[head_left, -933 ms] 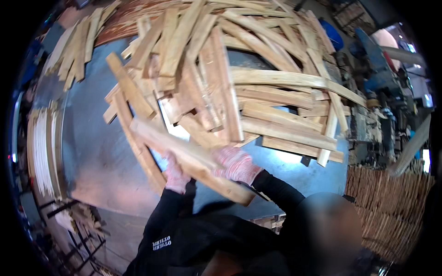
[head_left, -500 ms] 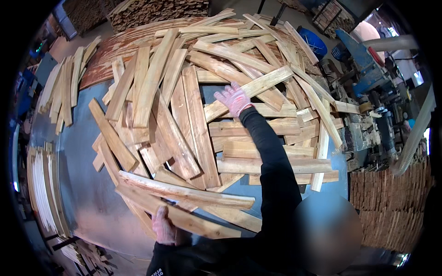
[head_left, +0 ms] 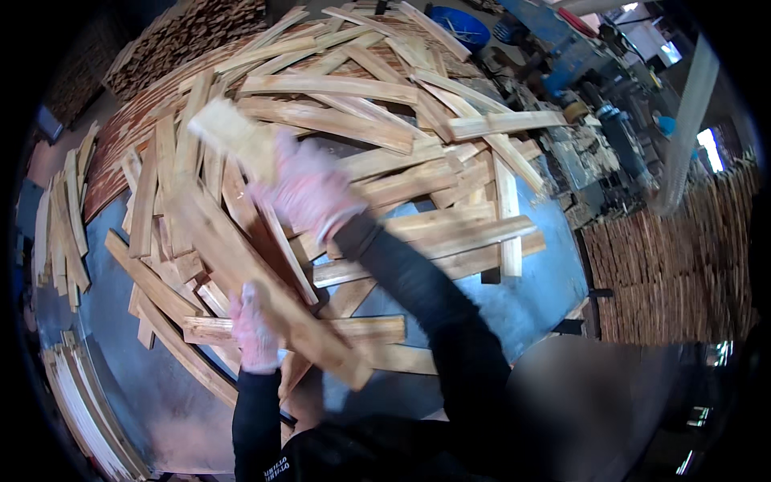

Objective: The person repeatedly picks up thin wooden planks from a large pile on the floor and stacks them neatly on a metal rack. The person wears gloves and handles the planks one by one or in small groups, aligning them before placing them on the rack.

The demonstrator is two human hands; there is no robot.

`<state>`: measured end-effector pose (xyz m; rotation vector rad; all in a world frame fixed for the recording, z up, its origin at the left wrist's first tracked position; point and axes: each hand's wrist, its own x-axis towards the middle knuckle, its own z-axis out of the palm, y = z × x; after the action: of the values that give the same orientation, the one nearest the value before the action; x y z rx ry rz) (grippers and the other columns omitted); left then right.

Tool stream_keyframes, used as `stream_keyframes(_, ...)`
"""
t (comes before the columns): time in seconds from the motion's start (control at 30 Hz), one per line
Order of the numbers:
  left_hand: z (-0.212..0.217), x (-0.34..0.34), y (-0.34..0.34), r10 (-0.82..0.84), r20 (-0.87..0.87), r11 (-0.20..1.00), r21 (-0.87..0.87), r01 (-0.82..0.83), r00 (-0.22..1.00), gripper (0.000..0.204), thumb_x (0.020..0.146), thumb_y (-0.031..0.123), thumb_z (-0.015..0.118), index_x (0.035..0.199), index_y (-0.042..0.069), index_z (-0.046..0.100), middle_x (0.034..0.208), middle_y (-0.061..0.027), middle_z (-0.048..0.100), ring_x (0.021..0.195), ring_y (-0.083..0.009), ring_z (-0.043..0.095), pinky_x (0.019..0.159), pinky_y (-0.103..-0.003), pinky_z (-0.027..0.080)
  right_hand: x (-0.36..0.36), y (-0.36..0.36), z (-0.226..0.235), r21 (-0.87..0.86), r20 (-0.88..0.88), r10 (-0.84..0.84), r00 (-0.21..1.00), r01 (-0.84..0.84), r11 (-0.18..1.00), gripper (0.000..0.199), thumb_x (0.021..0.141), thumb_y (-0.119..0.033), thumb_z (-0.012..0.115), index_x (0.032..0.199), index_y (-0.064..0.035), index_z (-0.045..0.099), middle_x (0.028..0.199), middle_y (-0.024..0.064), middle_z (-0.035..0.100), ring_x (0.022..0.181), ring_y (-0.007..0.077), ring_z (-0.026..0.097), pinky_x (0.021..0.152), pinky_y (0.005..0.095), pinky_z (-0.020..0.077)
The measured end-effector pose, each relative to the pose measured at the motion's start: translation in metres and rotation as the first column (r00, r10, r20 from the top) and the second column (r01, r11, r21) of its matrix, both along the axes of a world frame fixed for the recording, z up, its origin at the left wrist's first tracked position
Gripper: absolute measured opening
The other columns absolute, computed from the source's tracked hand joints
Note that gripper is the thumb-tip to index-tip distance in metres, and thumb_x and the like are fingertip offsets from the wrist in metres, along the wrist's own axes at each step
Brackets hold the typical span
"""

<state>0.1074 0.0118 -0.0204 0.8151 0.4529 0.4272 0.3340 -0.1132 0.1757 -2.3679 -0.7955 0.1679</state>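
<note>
My left hand (head_left: 255, 331), in a pale pink knit glove, grips the lower part of a long brown wooden board (head_left: 261, 289) by its left edge. That board slants from upper left to lower right above the others. My right hand (head_left: 312, 191), gloved alike and smeared by motion, is closed on a paler wooden board (head_left: 233, 138), whose blurred end points up and left. How far this board runs under the palm is hidden. Just below my left hand's board lies another board (head_left: 365, 328), crosswise.
Loose boards (head_left: 329, 85) lie crisscrossed over a blue-grey metal table (head_left: 108, 321). Smaller stacks of boards (head_left: 68, 217) line its left side. Blue machinery (head_left: 554, 68) stands at the far right, with stacked wood (head_left: 666, 257) nearer. A blue tub (head_left: 459, 27) sits behind.
My right hand has swung left and nearer with its board lifted off the pile. My left hand has raised its board and turned it steeper. The view has shifted to the right.
</note>
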Motion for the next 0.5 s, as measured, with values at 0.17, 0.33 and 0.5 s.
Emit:
stream_keyframes(0.17, -0.056, 0.027, -0.042, -0.130, 0.112, 0.918, -0.361, 0.162, 0.985, 0.030, 0.094, 0.015, 0.066, 0.122, 0.005, 0.061, 0.112, -0.0078, 0.069, 0.106, -0.0229, 0.064, 0.093, -0.033, 0.052, -0.107, 0.013, -0.110, -0.048, -0.063, 0.107, 0.992, -0.111, 0.993, 0.067, 0.100, -0.043, 0.045, 0.145, 0.0055, 0.035, 0.130, 0.0298, 0.052, 0.126, 0.0439, 0.050, 0.108, 0.0470, 0.0391)
stream_keyframes(0.33, -0.043, 0.029, -0.087, 0.021, -0.423, 0.998, 0.055, 0.003, 0.906, 0.031, 0.092, 0.014, 0.067, 0.121, 0.003, 0.061, 0.110, -0.0095, 0.068, 0.103, -0.0230, 0.065, 0.090, -0.035, 0.054, 0.032, -0.135, -0.088, -0.348, 0.267, 0.312, 0.912, -0.211, 0.913, 0.053, 0.091, -0.020, 0.057, 0.140, -0.0030, 0.049, 0.140, 0.0204, 0.054, 0.134, 0.0361, 0.047, 0.112, 0.0420, 0.0393)
stream_keyframes(0.5, -0.054, 0.033, -0.125, 0.154, -0.324, 0.973, 0.211, -0.088, 0.933, 0.032, 0.095, 0.014, 0.063, 0.126, 0.005, 0.059, 0.117, -0.0078, 0.065, 0.109, -0.0228, 0.063, 0.097, -0.038, 0.051, 0.249, -0.279, -0.118, -0.523, 0.649, 0.136, 0.748, 0.310, 0.794, 0.063, 0.079, -0.019, 0.062, 0.139, -0.0040, 0.048, 0.138, 0.0196, 0.058, 0.129, 0.0371, 0.054, 0.119, 0.0519, 0.0233)
